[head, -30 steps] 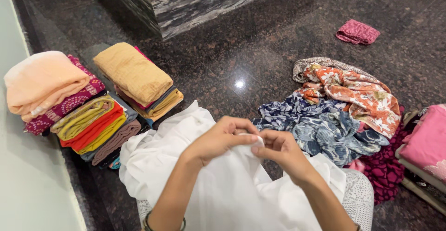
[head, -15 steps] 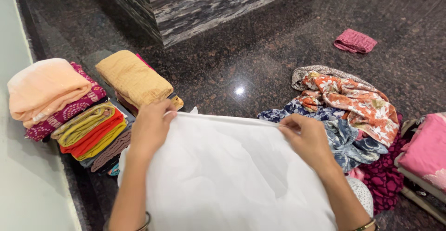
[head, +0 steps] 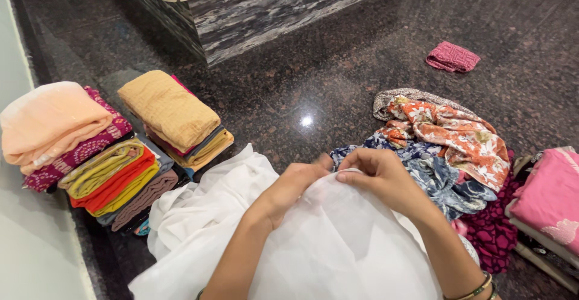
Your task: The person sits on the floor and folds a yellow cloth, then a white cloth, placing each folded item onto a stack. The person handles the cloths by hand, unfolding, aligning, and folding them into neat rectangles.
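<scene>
I have both hands together at the top edge of the white cloth (head: 338, 245), left hand (head: 289, 188) and right hand (head: 380, 176) pinching it over my lap. The fabric looks thin and slippery; I judge a loose pinch could let one corner slide and spill toward the folded stacks (head: 120, 149) on the floor (head: 338, 58).

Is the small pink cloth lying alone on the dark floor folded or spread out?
Folded. The small pink cloth forms a compact, thick rectangle with a doubled edge, apart from the piles.
</scene>
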